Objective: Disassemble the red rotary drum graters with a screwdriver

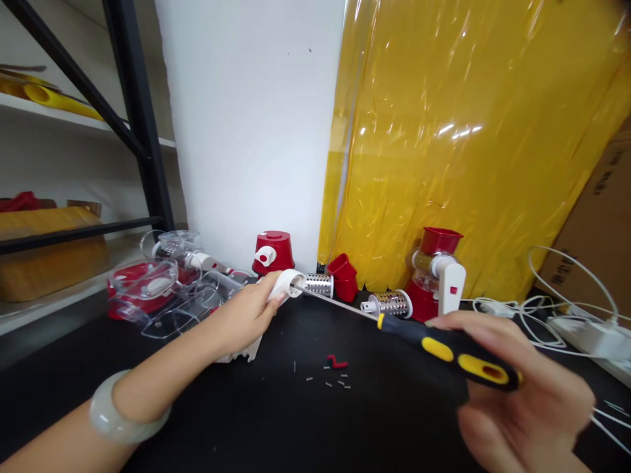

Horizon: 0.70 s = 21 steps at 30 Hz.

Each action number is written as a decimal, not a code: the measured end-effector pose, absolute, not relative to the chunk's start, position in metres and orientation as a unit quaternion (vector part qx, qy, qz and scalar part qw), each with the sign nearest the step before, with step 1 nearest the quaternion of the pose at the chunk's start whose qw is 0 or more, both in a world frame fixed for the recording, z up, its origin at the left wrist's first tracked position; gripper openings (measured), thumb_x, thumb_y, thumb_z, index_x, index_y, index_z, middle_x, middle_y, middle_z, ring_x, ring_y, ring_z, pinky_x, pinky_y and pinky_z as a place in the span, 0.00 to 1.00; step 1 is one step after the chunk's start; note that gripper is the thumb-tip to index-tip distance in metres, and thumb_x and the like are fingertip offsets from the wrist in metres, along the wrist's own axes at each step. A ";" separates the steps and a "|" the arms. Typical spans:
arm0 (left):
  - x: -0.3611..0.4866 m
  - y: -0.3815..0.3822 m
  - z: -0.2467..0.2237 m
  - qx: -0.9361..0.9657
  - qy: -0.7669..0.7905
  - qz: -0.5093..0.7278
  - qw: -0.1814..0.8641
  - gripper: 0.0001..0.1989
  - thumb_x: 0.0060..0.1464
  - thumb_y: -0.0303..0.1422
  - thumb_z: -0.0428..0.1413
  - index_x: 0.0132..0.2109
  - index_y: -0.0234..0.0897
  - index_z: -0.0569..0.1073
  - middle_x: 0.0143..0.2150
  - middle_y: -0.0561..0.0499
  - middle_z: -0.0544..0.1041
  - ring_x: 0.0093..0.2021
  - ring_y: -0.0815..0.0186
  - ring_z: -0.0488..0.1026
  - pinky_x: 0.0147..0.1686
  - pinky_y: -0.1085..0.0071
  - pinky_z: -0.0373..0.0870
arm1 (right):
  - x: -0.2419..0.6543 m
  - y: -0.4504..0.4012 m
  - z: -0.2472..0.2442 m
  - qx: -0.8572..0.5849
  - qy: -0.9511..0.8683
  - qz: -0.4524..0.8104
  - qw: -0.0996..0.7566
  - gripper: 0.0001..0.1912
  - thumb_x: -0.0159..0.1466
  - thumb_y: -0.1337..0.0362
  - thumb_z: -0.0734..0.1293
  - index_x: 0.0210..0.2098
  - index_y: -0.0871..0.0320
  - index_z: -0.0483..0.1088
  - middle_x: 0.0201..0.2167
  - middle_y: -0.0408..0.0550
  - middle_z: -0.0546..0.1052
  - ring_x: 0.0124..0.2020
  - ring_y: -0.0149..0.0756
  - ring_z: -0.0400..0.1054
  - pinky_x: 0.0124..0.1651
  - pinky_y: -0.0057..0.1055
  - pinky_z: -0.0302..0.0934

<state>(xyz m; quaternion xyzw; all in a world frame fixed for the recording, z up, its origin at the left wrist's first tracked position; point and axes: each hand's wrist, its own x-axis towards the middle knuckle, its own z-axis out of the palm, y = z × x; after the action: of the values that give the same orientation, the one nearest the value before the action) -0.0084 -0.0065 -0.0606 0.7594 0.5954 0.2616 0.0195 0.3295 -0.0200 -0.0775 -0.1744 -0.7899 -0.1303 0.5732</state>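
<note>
My left hand (249, 312), with a pale bangle on its wrist, is closed round a white plastic part (283, 284) whose round opening faces right. My right hand (522, 387) grips the black and yellow handle of a screwdriver (448, 351). The long shaft points left, and its tip is inside the part's opening. Below, on the black table (384, 420), lie a small red piece (337, 362) and several loose screws (341, 383). A white toothed part (246, 353) shows partly under my left forearm.
At the back stand a red base (274, 251), a red hopper (342, 277), a metal drum (392, 304) and an assembled grater (438, 272). Clear and red parts (142, 289) are piled left. White cables (537, 325) lie right, near a cardboard box (586, 230).
</note>
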 end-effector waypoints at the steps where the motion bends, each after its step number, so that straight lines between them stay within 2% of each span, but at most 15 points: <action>1: -0.006 -0.007 -0.061 0.761 0.596 0.254 0.022 0.22 0.65 0.39 0.40 0.62 0.38 0.61 0.47 0.41 0.77 0.45 0.52 0.75 0.44 0.57 0.70 | 0.331 -0.020 -0.079 -0.200 -0.783 -0.097 0.581 0.22 0.66 0.54 0.62 0.58 0.51 0.64 0.44 0.55 0.76 0.40 0.48 0.74 0.38 0.43 0.70; 3: -0.002 -0.007 -0.063 0.761 0.598 0.251 0.024 0.23 0.65 0.39 0.39 0.62 0.37 0.60 0.47 0.40 0.77 0.46 0.52 0.75 0.45 0.56 0.69 | 0.333 -0.018 -0.078 -0.280 -0.760 -0.073 0.582 0.21 0.70 0.54 0.55 0.58 0.53 0.65 0.38 0.53 0.79 0.33 0.44 0.76 0.34 0.38 0.69; 6: 0.002 -0.007 -0.066 0.747 0.618 0.244 0.019 0.23 0.65 0.39 0.38 0.63 0.36 0.59 0.46 0.38 0.77 0.46 0.50 0.76 0.45 0.54 0.69 | 0.331 -0.012 -0.072 -0.388 -0.735 -0.121 0.544 0.15 0.71 0.61 0.55 0.42 0.52 0.73 0.23 0.45 0.75 0.21 0.35 0.71 0.25 0.30 0.61; 8: 0.002 -0.006 -0.067 0.736 0.633 0.239 0.013 0.23 0.65 0.39 0.38 0.63 0.35 0.59 0.46 0.37 0.77 0.46 0.49 0.76 0.44 0.54 0.69 | 0.328 -0.008 -0.069 -0.389 -0.745 -0.174 0.513 0.14 0.71 0.64 0.56 0.35 0.54 0.72 0.21 0.44 0.73 0.20 0.34 0.69 0.24 0.30 0.59; 10: 0.000 -0.005 -0.067 0.732 0.634 0.249 0.014 0.23 0.65 0.39 0.38 0.62 0.35 0.59 0.46 0.38 0.77 0.46 0.50 0.76 0.44 0.54 0.69 | 0.327 -0.006 -0.067 -0.344 -0.765 -0.218 0.500 0.13 0.70 0.67 0.56 0.37 0.56 0.71 0.26 0.46 0.75 0.25 0.35 0.71 0.28 0.30 0.62; 13: -0.008 -0.003 -0.066 0.733 0.626 0.266 0.019 0.22 0.65 0.39 0.39 0.61 0.36 0.60 0.44 0.41 0.78 0.44 0.52 0.76 0.43 0.58 0.69 | 0.327 -0.005 -0.069 -0.232 -0.809 -0.267 0.470 0.09 0.68 0.69 0.59 0.45 0.58 0.69 0.34 0.52 0.75 0.33 0.39 0.71 0.34 0.33 0.64; 16: -0.016 0.000 -0.064 0.736 0.622 0.266 0.020 0.21 0.65 0.40 0.40 0.60 0.38 0.62 0.44 0.42 0.78 0.43 0.54 0.76 0.42 0.59 0.69 | 0.326 -0.006 -0.070 -0.152 -0.827 -0.272 0.468 0.12 0.64 0.72 0.64 0.47 0.54 0.68 0.41 0.53 0.71 0.39 0.41 0.68 0.40 0.37 0.65; 19: -0.020 0.002 -0.061 0.742 0.615 0.267 0.024 0.20 0.65 0.40 0.40 0.59 0.38 0.63 0.47 0.41 0.77 0.46 0.54 0.75 0.45 0.59 0.69 | 0.319 -0.003 -0.072 -0.152 -0.815 -0.145 0.540 0.17 0.62 0.76 0.65 0.46 0.51 0.66 0.44 0.50 0.68 0.45 0.41 0.67 0.46 0.40 0.65; 21: -0.019 0.002 -0.060 0.739 0.620 0.262 0.026 0.21 0.65 0.40 0.40 0.59 0.37 0.62 0.48 0.40 0.77 0.47 0.53 0.75 0.45 0.58 0.69 | 0.315 0.001 -0.076 -0.171 -0.790 -0.022 0.589 0.17 0.63 0.73 0.65 0.48 0.51 0.64 0.46 0.51 0.69 0.48 0.41 0.67 0.49 0.41 0.65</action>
<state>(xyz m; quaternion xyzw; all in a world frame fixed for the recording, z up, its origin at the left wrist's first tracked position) -0.0190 0.0021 -0.0602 0.7389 0.6200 0.2625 0.0255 0.3152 0.0005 -0.0756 -0.1711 -0.7899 -0.0218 0.5885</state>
